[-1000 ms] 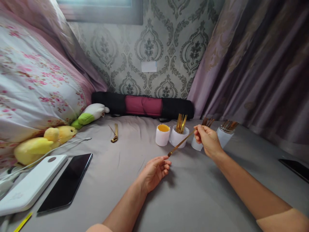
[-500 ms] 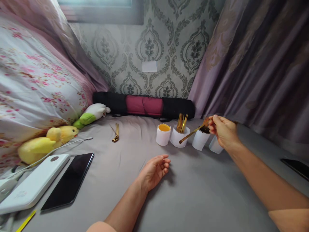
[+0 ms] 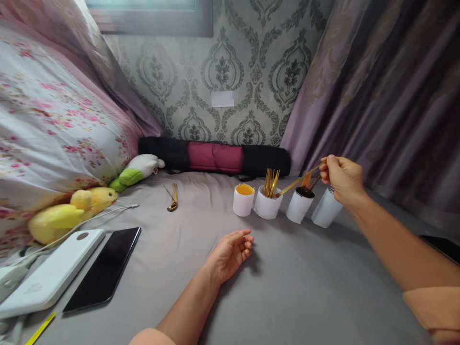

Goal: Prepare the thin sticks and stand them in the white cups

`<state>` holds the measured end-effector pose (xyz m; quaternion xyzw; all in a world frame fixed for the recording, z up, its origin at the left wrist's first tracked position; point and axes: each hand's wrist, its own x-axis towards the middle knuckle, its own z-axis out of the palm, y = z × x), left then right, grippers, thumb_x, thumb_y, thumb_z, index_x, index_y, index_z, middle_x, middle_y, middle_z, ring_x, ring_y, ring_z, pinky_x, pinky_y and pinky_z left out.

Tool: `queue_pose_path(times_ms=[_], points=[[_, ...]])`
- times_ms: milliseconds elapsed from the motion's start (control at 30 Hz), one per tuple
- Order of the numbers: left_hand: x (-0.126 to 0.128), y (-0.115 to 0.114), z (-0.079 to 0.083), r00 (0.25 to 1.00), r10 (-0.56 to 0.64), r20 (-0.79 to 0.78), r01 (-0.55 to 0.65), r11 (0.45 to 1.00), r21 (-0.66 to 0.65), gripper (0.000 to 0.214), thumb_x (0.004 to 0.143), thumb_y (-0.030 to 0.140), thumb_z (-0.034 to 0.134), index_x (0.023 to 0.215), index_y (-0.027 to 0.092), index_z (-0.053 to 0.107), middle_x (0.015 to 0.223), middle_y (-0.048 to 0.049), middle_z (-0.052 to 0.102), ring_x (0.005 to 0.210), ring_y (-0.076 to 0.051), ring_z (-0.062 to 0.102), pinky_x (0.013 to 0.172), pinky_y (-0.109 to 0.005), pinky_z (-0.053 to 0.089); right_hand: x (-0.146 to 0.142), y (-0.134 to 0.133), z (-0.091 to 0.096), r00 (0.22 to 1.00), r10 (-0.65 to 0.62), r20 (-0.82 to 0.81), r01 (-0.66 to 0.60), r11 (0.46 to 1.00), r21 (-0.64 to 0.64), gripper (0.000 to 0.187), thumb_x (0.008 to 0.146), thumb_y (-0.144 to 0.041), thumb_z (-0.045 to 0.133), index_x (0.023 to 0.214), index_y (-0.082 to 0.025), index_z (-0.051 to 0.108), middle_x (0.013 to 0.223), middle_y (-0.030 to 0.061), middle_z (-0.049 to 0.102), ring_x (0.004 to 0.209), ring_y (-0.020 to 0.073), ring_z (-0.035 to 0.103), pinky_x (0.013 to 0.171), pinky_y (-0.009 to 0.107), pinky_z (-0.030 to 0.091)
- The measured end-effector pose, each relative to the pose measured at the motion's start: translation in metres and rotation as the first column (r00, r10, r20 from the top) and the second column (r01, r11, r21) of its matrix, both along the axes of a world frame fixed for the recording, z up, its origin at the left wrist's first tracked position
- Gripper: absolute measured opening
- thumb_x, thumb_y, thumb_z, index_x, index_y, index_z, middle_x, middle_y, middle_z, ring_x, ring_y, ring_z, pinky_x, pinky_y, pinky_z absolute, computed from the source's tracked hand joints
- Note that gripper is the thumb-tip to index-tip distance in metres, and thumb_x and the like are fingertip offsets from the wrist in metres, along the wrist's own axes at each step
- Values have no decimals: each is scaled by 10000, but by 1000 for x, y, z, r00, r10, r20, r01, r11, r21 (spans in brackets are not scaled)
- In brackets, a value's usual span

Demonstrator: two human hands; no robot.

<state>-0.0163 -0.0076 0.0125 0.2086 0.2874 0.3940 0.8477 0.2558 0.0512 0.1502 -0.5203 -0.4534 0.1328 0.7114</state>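
My right hand (image 3: pixel 341 179) pinches the end of a long gold utensil (image 3: pixel 296 182), held slanted above a row of white cups. Its far tip points toward the second cup (image 3: pixel 267 205), which holds several gold utensils. The third cup (image 3: pixel 299 205) holds brown-handled ones, and the fourth cup (image 3: pixel 326 211) stands partly behind my right hand. The leftmost cup (image 3: pixel 243 200) has a yellow inside. My left hand (image 3: pixel 230 256) rests on the grey sheet (image 3: pixel 287 287), palm inward, fingers loosely curled and holding nothing.
A few gold utensils (image 3: pixel 172 199) lie on the sheet at the back left. A black phone (image 3: pixel 104 268), a white device (image 3: pixel 50 278) with a cable, plush toys (image 3: pixel 72 211), a floral pillow and a black-and-red roll (image 3: pixel 213 157) line the left and back. Curtains hang on the right.
My right hand has carried the gold utensil up and to the right, from near my left hand to above the cups. My left hand let go of its tip and stays resting.
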Motion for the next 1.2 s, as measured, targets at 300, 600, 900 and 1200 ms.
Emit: queue_pose_path(times_ms=[300,600,900,1200], points=[[0,1,-3,1000,-1,10,1,1000,0,207,759,140,541,957,81,525,774,-62,573,607,-78,534,542,-180,437,-7,11,1,991,-49,127,53,998,-32,244,796,-385,516,709,-160,556,552,-22,504,360,45,400,301,164,301],[-1,1,-2,1000,-2,7,2,1000,1,223,751,149,555,961,78,527,771,-58,569,602,-75,529,539,-177,433,-5,29,-12,883,-120,454,166,984,-63,284,828,-405,426,787,-181,596,619,17,590,420,80,479,412,201,377],[0,2,-2,1000,0,15,0,1000,-7,215,753,141,548,957,79,526,772,-61,572,605,-78,530,539,-178,433,-10,41,-17,852,-68,519,174,972,-158,310,822,-410,414,786,-165,599,634,33,616,396,83,478,410,210,375],[0,1,0,1000,1,14,-1,1000,-13,193,762,138,535,946,81,528,769,-60,570,603,-74,529,536,-176,432,-10,46,-21,832,-32,554,151,974,-170,266,810,-351,423,770,-158,602,603,14,594,404,75,465,413,195,365]])
